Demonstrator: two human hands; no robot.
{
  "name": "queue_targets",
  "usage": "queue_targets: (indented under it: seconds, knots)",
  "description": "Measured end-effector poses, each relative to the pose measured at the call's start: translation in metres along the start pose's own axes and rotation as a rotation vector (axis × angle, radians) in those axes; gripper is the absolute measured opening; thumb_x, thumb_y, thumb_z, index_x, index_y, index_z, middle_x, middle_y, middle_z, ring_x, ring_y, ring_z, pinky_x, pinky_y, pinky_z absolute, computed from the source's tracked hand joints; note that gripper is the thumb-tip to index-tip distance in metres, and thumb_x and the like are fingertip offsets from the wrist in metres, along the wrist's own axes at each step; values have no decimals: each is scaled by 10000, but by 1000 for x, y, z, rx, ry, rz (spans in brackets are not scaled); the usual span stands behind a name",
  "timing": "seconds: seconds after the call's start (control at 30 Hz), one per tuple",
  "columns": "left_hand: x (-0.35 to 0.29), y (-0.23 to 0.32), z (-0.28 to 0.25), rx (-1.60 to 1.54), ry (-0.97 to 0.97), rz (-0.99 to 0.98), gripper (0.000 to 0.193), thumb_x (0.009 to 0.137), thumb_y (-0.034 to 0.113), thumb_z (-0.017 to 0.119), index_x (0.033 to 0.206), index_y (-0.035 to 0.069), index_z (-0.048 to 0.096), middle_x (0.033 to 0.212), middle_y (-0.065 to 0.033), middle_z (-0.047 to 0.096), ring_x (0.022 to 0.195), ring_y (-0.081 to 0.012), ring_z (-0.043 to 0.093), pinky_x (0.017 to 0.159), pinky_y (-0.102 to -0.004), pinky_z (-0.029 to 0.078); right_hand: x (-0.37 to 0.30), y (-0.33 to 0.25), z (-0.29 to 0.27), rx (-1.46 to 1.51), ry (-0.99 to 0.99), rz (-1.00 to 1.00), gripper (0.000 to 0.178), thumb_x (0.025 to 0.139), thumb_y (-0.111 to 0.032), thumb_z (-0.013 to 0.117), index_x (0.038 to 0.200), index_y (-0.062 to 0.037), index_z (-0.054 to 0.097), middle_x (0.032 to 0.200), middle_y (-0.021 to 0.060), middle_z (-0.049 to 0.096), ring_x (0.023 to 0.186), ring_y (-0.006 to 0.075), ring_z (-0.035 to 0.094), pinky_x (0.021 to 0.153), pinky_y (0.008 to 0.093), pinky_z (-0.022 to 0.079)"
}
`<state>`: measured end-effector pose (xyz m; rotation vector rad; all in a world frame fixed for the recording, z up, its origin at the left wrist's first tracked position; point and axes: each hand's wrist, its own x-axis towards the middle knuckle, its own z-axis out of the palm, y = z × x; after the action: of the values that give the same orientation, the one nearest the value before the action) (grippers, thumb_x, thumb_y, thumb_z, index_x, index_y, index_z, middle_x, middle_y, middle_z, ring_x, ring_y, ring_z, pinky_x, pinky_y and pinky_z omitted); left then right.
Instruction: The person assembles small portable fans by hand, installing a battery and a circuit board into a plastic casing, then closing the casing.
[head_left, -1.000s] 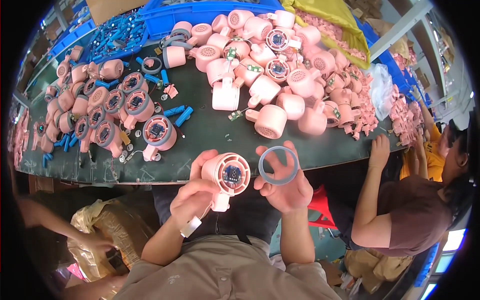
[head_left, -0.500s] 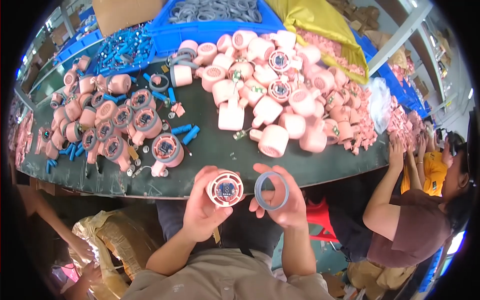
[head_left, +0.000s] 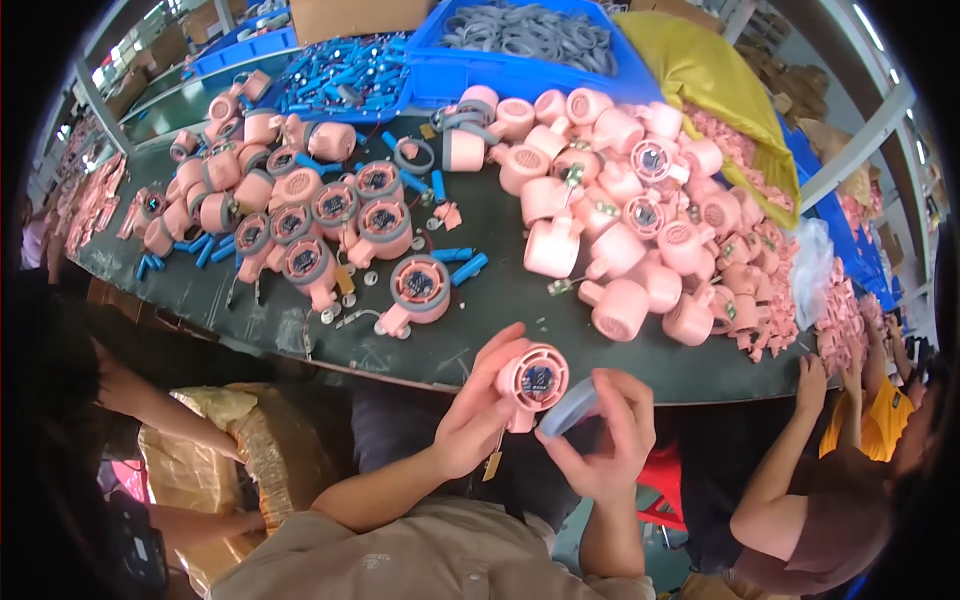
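My left hand (head_left: 468, 428) is closed around a pink plastic housing (head_left: 508, 378), gripping it by the side. Its open round end faces up, showing a spoked ring and a blue circuit board (head_left: 538, 381) inside. A short stem points down from it, and a small tan tag (head_left: 492, 465) hangs below on a wire. Between thumb and fingers, my right hand (head_left: 618, 445) pinches a grey-blue ring (head_left: 568, 408), tilted nearly edge-on. The ring is just right of the housing; whether they touch I cannot tell.
On the dark green table (head_left: 480, 345) lie pink housings with grey rings (head_left: 420, 287), loose blue cylindrical cells (head_left: 468, 268) and a heap of pink housings (head_left: 620, 310). Behind stand a blue bin of grey rings (head_left: 430, 75) and a yellow sack (head_left: 700, 60). Other people work at both sides.
My right hand has turned the ring from face-on to nearly edge-on and brought it closer to the housing. The housing has tilted so its stem shows. The whole view has shifted.
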<state>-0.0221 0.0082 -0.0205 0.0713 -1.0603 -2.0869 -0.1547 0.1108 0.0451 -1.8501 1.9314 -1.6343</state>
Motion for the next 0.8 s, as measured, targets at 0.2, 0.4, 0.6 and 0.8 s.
queue_targets:
  seconds: [0.2,0.4,0.6,0.8]
  knots:
    - [5,10,8,56,3,42,693,1043,460,403,1543,19,213,1580,-183,253,1435,-431,331,1163,-532,322,4,-4,22,-162,120,-190,663,627,-106,925,1213,-13,629,1182,151,548,909,230,627,636,282,539]
    - [1,13,9,115,-76,70,640,1054,521,321,1548,119,251,1635,-147,139,1421,-465,337,1137,-556,363,-4,-9,27,-149,155,-176,681,614,-106,949,1216,-51,636,1149,123,520,862,200,636,594,261,533]
    - [-2,15,11,35,-86,64,679,1048,506,357,1537,47,252,1605,-198,120,1443,-417,319,1162,-507,321,-8,-13,29,-180,173,-168,686,614,-111,954,1220,-63,637,1147,120,515,857,199,638,595,266,535]
    - [-3,12,9,18,-79,58,680,1049,504,349,1533,36,256,1591,-210,153,1438,-421,325,1160,-509,322,-9,-14,24,-170,155,-169,699,612,-116,955,1234,-78,638,1156,122,512,852,196,636,635,275,544]
